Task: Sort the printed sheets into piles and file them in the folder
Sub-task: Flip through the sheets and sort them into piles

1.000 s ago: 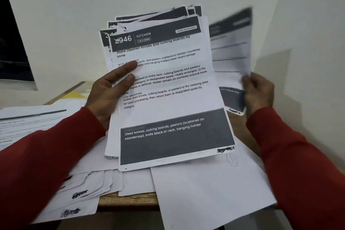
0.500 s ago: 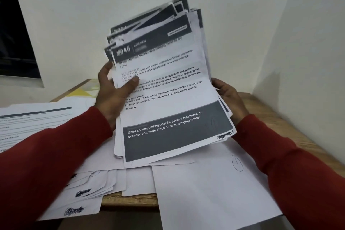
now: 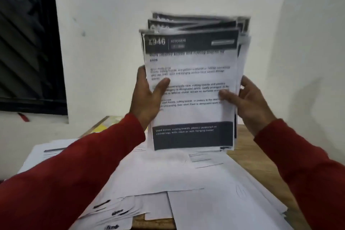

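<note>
Paper stack [image 3: 190, 73] upright above counter [image 3: 240, 158] | left hand [image 3: 149, 97], right hand [image 3: 248, 102] grip its side edges, likely squaring sheets

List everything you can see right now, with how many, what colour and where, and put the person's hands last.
stack of printed sheets: one stack, white with dark bands, held upright above the table
loose sheets: many, white, spread across the table
table: one, wooden, beneath the sheets
yellow item: one, at the table's far left edge; cannot tell what it is
window: one, dark, left wall
left hand: grips the stack's left edge, red sleeve
right hand: grips the stack's right edge, red sleeve
</note>
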`<state>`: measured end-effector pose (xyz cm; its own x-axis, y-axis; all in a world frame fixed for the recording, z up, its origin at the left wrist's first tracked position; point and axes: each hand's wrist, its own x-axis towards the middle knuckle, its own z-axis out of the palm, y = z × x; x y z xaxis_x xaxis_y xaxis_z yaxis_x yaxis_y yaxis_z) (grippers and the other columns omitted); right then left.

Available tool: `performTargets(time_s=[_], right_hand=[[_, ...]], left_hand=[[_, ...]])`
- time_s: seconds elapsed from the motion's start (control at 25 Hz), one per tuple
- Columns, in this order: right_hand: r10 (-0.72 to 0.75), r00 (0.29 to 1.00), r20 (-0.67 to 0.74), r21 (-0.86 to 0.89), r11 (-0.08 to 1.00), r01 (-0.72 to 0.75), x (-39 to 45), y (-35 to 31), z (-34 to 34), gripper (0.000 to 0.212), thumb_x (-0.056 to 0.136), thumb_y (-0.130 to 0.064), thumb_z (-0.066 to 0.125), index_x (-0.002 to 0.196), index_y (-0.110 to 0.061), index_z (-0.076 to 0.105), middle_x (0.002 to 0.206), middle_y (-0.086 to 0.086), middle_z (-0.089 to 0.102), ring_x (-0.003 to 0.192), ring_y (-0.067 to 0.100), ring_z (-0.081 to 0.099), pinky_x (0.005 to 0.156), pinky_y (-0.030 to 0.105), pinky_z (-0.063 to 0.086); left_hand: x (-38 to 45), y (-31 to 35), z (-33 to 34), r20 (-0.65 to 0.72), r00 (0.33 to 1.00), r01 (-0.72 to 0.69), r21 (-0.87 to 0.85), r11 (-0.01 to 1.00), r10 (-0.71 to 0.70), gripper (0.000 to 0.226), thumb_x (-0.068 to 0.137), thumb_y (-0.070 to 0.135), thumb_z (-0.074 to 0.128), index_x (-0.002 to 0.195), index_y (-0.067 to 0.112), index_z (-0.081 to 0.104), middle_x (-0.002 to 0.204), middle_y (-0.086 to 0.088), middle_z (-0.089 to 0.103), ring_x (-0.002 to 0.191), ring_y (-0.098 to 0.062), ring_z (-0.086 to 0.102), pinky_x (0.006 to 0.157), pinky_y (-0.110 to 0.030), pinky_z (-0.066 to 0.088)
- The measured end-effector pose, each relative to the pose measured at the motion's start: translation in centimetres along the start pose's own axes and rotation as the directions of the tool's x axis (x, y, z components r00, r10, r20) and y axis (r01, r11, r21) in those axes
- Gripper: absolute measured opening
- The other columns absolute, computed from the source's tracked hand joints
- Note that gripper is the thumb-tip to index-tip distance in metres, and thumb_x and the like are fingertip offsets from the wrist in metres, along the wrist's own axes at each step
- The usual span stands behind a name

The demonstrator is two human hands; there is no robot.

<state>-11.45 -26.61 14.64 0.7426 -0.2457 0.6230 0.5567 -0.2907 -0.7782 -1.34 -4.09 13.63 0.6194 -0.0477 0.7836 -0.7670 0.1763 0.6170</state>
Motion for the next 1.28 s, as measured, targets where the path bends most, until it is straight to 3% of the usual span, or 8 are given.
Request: performTargets(time_s=[0.12, 0.24, 0.4, 0.6, 0.8, 1.04, 1.16, 1.28], right_hand=[[-0.076, 0.996, -0.039, 0.019, 0.997, 0.077, -0.5, -2.2, -0.8, 0.037, 0.091, -0.003, 0.064, 0.124, -0.017, 0.056, 0.116, 0.007, 0.072, 0.105, 0.025, 0.07, 0.089, 0.038, 0.057], [0.002, 0.999, -0.048, 0.007, 1.0, -0.002, -3.6, -0.7, -1.4, 0.04, 0.094, -0.013, 0.063, 0.132, -0.016, 0.05, 0.122, 0.003, 0.069, 0.111, 0.022, 0.068, 0.09, 0.04, 0.057], [0.084, 0.994, -0.065, -0.009, 0.996, -0.084, -6.5, 1.7, -1.2, 0.04, 0.095, -0.018, 0.062, 0.133, -0.022, 0.051, 0.121, -0.002, 0.069, 0.112, 0.02, 0.067, 0.091, 0.039, 0.057], [0.017, 0.984, -0.179, -0.055, 0.998, -0.027, -6.5, -0.1, -0.9, 0.045, 0.089, -0.019, 0.07, 0.127, -0.026, 0.046, 0.116, -0.007, 0.068, 0.103, 0.008, 0.068, 0.083, 0.029, 0.058], [-0.001, 0.99, -0.143, -0.141, 0.99, -0.02, -5.5, -2.7, -0.7, 0.057, 0.088, -0.033, 0.069, 0.131, -0.026, 0.033, 0.12, -0.01, 0.06, 0.104, 0.005, 0.064, 0.082, 0.025, 0.055], [-0.037, 0.981, -0.192, -0.099, 0.995, 0.018, -5.4, -3.0, -0.5, 0.049, 0.091, -0.028, 0.066, 0.131, -0.022, 0.038, 0.118, -0.01, 0.064, 0.1, -0.003, 0.066, 0.08, 0.02, 0.058], [-0.005, 0.993, -0.115, -0.088, 0.996, -0.005, -5.2, -3.6, -0.6, 0.05, 0.092, -0.027, 0.064, 0.133, -0.023, 0.036, 0.12, -0.006, 0.063, 0.1, 0.001, 0.067, 0.076, 0.021, 0.058], [0.034, 0.999, -0.039, -0.121, 0.992, -0.039, -5.5, -3.6, -0.7, 0.052, 0.092, -0.025, 0.064, 0.134, -0.028, 0.034, 0.121, -0.005, 0.062, 0.102, 0.007, 0.068, 0.077, 0.029, 0.06]], left_hand=[[0.0, 2.8, 0.8, -0.005, 0.999, -0.037, -0.076, 0.996, 0.037, 0.041, 0.095, 0.018, 0.066, 0.124, 0.011, 0.039, 0.109, 0.009, 0.067, 0.096, -0.005, 0.07, 0.082, -0.028, 0.059], [-4.2, 1.7, 1.6, 0.06, 0.995, 0.08, -0.052, 0.995, -0.077, 0.048, 0.09, 0.027, 0.07, 0.124, 0.016, 0.037, 0.106, 0.009, 0.07, 0.092, -0.006, 0.072, 0.077, -0.025, 0.059], [-8.6, -0.9, 2.2, 0.124, 0.98, 0.152, 0.051, 0.987, -0.157, 0.031, 0.093, 0.023, 0.067, 0.116, 0.021, 0.045, 0.103, 0.016, 0.067, 0.088, 0.006, 0.068, 0.072, -0.013, 0.053], [-8.7, 0.3, 2.1, 0.119, 0.984, 0.122, 0.063, 0.991, -0.129, 0.035, 0.09, 0.032, 0.068, 0.116, 0.025, 0.047, 0.105, 0.017, 0.065, 0.091, 0.007, 0.067, 0.071, -0.015, 0.056], [-8.0, 1.0, 2.1, 0.065, 0.993, 0.089, 0.071, 0.993, -0.094, 0.035, 0.081, 0.052, 0.067, 0.11, 0.04, 0.051, 0.099, 0.024, 0.069, 0.088, 0.002, 0.07, 0.072, -0.025, 0.06], [-5.9, 3.7, 2.3, 0.011, 0.999, -0.033, 0.048, 0.998, 0.032, 0.051, 0.089, 0.045, 0.063, 0.13, 0.037, 0.034, 0.114, 0.014, 0.066, 0.094, 0.004, 0.067, 0.076, -0.017, 0.056], [-4.4, 4.9, 2.7, 0.083, 0.997, -0.014, 0.127, 0.992, 0.003, 0.047, 0.089, 0.053, 0.061, 0.127, 0.031, 0.042, 0.102, 0.021, 0.067, 0.091, 0.009, 0.065, 0.076, -0.011, 0.052], [-3.5, 4.4, 3.1, 0.142, 0.99, -0.034, 0.176, 0.984, 0.009, 0.021, 0.093, 0.042, 0.064, 0.11, 0.033, 0.057, 0.094, 0.022, 0.068, 0.087, 0.009, 0.065, 0.074, -0.011, 0.049]])
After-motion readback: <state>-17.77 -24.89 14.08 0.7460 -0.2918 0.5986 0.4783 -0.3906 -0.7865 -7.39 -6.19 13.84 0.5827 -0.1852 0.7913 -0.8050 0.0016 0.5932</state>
